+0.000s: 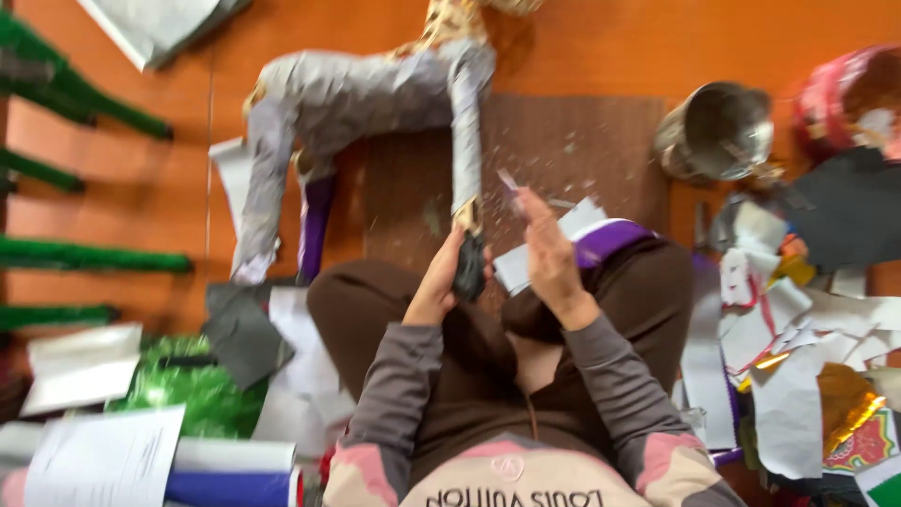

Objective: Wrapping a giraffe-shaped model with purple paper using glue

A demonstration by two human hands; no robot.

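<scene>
The left hand (436,282) is clenched round the black foot (469,266) of a paper-covered animal figure (361,99) standing on the orange floor (582,47); the right hand (549,253) pinches a small paper scrap (508,180) just above it; a metal pot (718,131) sits to the right, paper scraps (788,357) beside the knee.

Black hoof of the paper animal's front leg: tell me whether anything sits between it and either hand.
Nothing visible does. The left hand already touches the black hoof, and the right hand is just beside it, apparently holding a small paper scrap.
</scene>
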